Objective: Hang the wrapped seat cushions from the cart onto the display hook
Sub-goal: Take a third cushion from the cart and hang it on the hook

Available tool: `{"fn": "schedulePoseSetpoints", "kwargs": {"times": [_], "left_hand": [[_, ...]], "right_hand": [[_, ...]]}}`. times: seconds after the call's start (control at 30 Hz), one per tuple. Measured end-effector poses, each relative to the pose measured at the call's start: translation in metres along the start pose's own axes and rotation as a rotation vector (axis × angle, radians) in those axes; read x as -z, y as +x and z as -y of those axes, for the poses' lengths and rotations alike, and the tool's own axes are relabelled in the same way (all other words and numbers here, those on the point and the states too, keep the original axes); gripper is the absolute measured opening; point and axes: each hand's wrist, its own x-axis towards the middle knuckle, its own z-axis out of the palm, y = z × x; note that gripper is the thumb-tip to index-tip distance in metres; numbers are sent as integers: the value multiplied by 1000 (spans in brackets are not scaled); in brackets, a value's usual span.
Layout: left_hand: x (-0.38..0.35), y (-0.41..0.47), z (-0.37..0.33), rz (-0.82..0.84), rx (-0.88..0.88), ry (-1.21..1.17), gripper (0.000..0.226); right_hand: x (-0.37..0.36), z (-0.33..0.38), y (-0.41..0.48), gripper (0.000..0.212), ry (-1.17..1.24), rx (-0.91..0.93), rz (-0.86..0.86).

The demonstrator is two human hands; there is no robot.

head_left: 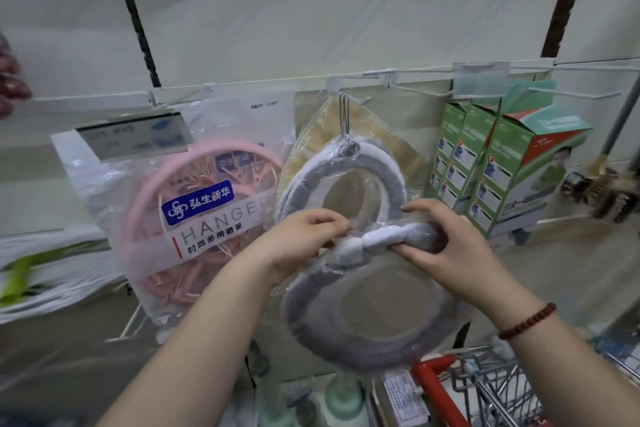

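Observation:
A grey, ring-shaped seat cushion in clear wrap (pixel 311 319) hangs from both my hands in front of the shelf. My left hand (pixel 304 239) pinches the plastic at its top edge. My right hand (pixel 446 239) grips the padded top of the ring from the right. Behind and above it, another wrapped grey and white cushion (pixel 377 166) hangs from a wire display hook (pixel 344 114) on the white rail. The cart (pixel 485 388), with its red handle, shows at the bottom right.
A bagged pink clothes-peg hanger (pixel 194 218) hangs left of the cushions under a price tag (pixel 135 139). Green boxes (pixel 502 170) stand on the right beneath empty white hooks (pixel 540 90). Brushes (pixel 606 191) lean at the far right. Bottles (pixel 343 395) sit low below the cushion.

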Motion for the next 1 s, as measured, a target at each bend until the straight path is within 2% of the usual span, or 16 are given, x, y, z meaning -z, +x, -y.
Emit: {"fn": "schedulePoseSetpoints", "kwargs": {"times": [0.17, 0.37, 0.5, 0.73, 1.0], "left_hand": [[9, 6, -2, -35, -82, -224, 8], [8, 14, -23, 78, -129, -334, 24], [15, 27, -43, 21, -188, -186, 24], [23, 55, -90, -146, -411, 128, 20], [31, 89, -114, -184, -490, -48, 15]], "right_hand": [[0, -4, 0, 45, 4, -29, 1], [5, -4, 2, 46, 24, -32, -17], [10, -6, 5, 45, 21, -18, -35], [25, -1, 31, 39, 114, 25, -209], [30, -1, 62, 35, 127, 33, -310]]}}
